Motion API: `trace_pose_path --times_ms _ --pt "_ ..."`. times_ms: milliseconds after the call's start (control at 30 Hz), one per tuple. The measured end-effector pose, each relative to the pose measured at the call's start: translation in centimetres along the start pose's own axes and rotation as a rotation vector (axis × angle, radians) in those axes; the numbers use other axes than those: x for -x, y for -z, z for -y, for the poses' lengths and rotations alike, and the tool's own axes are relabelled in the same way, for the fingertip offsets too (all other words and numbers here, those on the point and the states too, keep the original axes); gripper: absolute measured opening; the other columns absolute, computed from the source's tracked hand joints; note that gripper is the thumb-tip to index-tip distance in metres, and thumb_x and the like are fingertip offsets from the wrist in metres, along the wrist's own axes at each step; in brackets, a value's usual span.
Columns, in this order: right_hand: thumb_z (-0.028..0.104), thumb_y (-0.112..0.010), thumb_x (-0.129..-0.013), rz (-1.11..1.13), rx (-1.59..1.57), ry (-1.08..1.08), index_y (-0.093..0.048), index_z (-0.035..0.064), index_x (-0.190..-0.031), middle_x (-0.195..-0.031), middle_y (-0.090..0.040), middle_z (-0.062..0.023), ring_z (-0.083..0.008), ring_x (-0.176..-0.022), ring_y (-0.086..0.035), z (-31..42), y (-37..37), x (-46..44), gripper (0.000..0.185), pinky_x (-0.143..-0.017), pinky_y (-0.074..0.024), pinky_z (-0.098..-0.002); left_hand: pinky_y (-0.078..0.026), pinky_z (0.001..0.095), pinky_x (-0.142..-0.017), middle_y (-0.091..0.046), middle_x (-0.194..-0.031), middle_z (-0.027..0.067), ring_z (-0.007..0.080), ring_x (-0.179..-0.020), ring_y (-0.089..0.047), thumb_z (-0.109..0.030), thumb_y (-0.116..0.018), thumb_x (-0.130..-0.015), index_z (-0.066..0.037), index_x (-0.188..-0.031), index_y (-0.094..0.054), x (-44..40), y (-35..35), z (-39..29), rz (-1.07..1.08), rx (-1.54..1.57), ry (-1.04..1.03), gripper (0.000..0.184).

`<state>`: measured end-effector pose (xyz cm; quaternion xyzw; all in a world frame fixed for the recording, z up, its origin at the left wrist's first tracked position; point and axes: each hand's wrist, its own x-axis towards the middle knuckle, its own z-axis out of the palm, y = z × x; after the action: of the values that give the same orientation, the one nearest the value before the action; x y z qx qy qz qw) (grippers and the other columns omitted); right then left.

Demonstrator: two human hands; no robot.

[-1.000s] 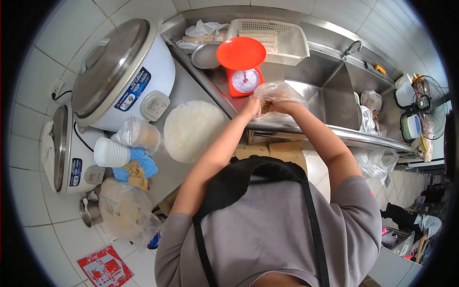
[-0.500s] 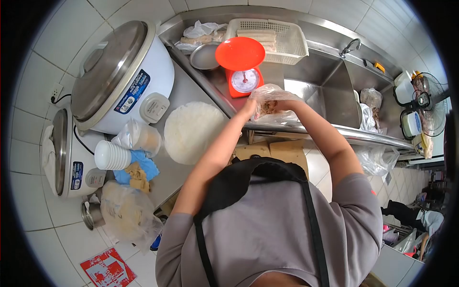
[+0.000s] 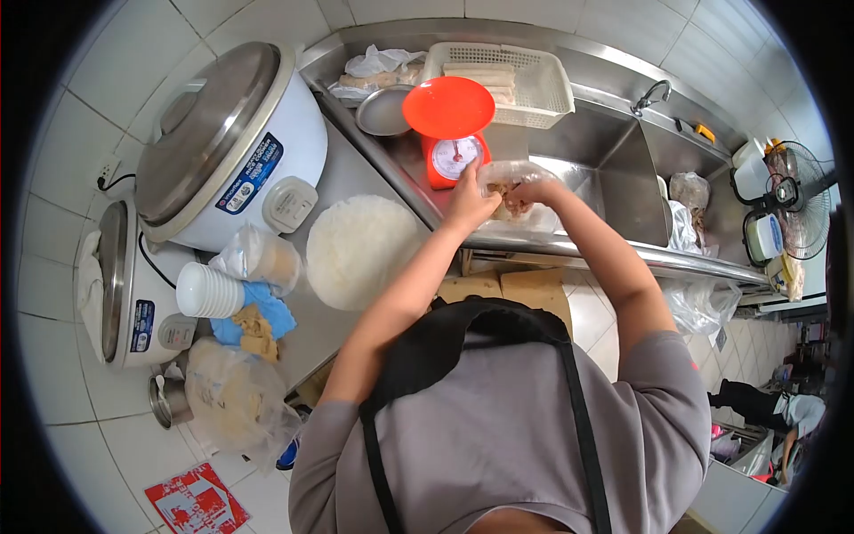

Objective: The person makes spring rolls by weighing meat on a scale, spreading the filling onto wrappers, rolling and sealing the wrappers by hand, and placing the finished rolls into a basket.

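The red kitchen scale (image 3: 451, 132) stands upright, its dial facing the person; just in front and to the right of it is a clear plastic bag (image 3: 527, 222), lying over the metal front edge of the counter, with brown, shredded-looking food (image 3: 503, 190) inside; the left hand (image 3: 471, 203) is at the bag's left side, close before the scale, its fingers pointing up toward the dial, and how firmly they close on the plastic cannot be told; the right hand (image 3: 532, 193), on the side of the bag farther from the scale, bends inward with its fingers down in the mouth of the bag, at the food; whether they pinch any of it cannot be told; behind the scale and to its right sits a white perforated basket (image 3: 547, 82) with pale rolls (image 3: 479, 75) in it; a round metal pan (image 3: 382, 111) lies just left of the scale; nearer the person, left of the scale, a round whitish sheet (image 3: 363, 254) lies flat; well left of the scale stands a large rice cooker (image 3: 236, 142); the sink basin (image 3: 576, 133) opens to the scale's right.
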<state>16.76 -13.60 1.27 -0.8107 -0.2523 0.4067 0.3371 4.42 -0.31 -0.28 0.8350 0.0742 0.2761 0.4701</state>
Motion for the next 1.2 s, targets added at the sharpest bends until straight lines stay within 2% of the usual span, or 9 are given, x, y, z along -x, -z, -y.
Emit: trace_pose_path --times_ms 33,133,400,533,633,733,767,967,1200 --pt "0.004 -0.069 -0.067 -0.025 0.019 0.105 -0.063 0.001 -0.102 -0.079 -0.065 -0.0108 -0.0175 -0.062 -0.064 0.1 0.3 0.4 0.036 -0.053 -0.0531 -0.0293 -0.05 0.0331 -0.065 -0.051 -0.117 0.0137 0.0257 -0.084 -0.059 -0.003 -0.057 -0.072 -0.001 -0.122 -0.045 0.0 0.1 -0.4 -0.126 -0.16 -0.223 0.051" --pt "0.002 -0.07 -0.067 0.063 -0.009 0.289 -0.058 0.0011 -0.095 -0.077 -0.063 -0.0066 -0.0149 -0.065 -0.062 2.7 1.4 3.5 0.03 -0.055 -0.0515 -0.0271 -0.048 0.0355 -0.074 -0.05 -0.112 0.0122 0.0273 -0.093 -0.057 0.0 -0.053 -0.074 -0.007 -0.117 -0.051 -1.7 2.0 -1.8 -0.059 -0.029 -0.257 0.043" --pt "0.004 -0.066 -0.071 0.412 -0.128 0.63 -0.052 0.0068 -0.101 -0.083 -0.058 -0.0001 -0.0089 -0.08 -0.057 9.8 7.1 4.9 0.033 -0.066 -0.047 -0.0233 -0.046 0.035 -0.086 -0.051 -0.116 0.016 0.0301 -0.106 -0.055 -0.002 -0.055 -0.078 -0.01 -0.102 -0.067 -0.7 1.7 2.8 0.037 -0.136 -0.025 0.028" --pt "0.01 -0.068 -0.073 0.122 -0.118 0.523 -0.053 0.0049 -0.101 -0.088 -0.058 -0.0034 -0.0119 -0.082 -0.058 14.8 7.0 0.7 0.032 -0.067 -0.0476 -0.0246 -0.041 0.0373 -0.095 -0.048 -0.124 0.0181 0.0336 -0.119 -0.046 -0.01 -0.058 -0.078 -0.011 -0.107 -0.066 0.5 3.3 0.3 0.23 -0.05 0.033 0.03" --pt "0.007 -0.068 -0.071 -0.386 0.494 0.633 -0.053 0.0031 -0.104 -0.096 -0.058 -0.0109 -0.0218 -0.086 -0.061 15.5 5.2 -5.4 0.036 -0.07 -0.0501 -0.032 -0.042 0.0366 -0.095 -0.046 -0.128 0.0171 0.0317 -0.117 -0.048 -0.009 -0.058 -0.079 -0.011 -0.107 -0.066 1.1 5.9 -1.1 0.189 0.013 0.033 0.029" --pt "0.007 -0.071 -0.066 -0.202 0.625 0.578 -0.054 0.004 -0.105 -0.102 -0.056 -0.0162 -0.0311 -0.091 -0.06 15.7 4.8 -9.9 0.043 -0.076 -0.0501 -0.0398 -0.044 0.0341 -0.091 -0.046 -0.129 0.0149 0.0266 -0.112 -0.052 -0.009 -0.057 -0.081 -0.011 -0.107 -0.066 2.0 9.5 -1.0 0.108 0.071 0.07 0.027" --pt "0.01 -0.077 -0.058 -0.358 0.707 0.559 -0.056 0.0061 -0.1 -0.098 -0.059 -0.0158 -0.0311 -0.089 -0.061 15.7 4.3 -10.0 0.047 -0.072 -0.052 -0.0406 -0.045 0.0332 -0.09 -0.046 -0.129 0.0143 0.0245 -0.11 -0.053 -0.01 -0.057 -0.082 -0.011 -0.107 -0.066 2.5 10.8 -0.8 0.084 0.099 0.096 0.027" --pt "0.023 -0.076 -0.063 -0.352 0.683 0.327 -0.062 0.0063 -0.092 -0.081 -0.064 -0.0144 -0.0275 -0.087 -0.063 18.3 5.0 -9.7 0.036 -0.07 -0.0523 -0.0393 -0.045 0.0275 -0.086 -0.055 -0.121 0.0068 0.0167 -0.105 -0.056 -0.011 -0.055 -0.086 -0.003 -0.108 -0.061 5.8 17.0 2.0 -0.107 0.15 0.281 0.025" --pt "0.04 -0.066 -0.074 -0.469 0.703 0.3 -0.068 0.0122 -0.097 -0.09 -0.068 -0.0095 -0.0265 -0.084 -0.065 17.7 6.2 -11.4 0.036 -0.076 -0.0505 -0.0384 -0.048 0.027 -0.077 -0.058 -0.117 0.0073 0.0153 -0.095 -0.059 -0.01 -0.053 -0.087 -0.003 -0.109 -0.06 7.7 20.4 0.8 -0.267 0.349 0.457 0.024"
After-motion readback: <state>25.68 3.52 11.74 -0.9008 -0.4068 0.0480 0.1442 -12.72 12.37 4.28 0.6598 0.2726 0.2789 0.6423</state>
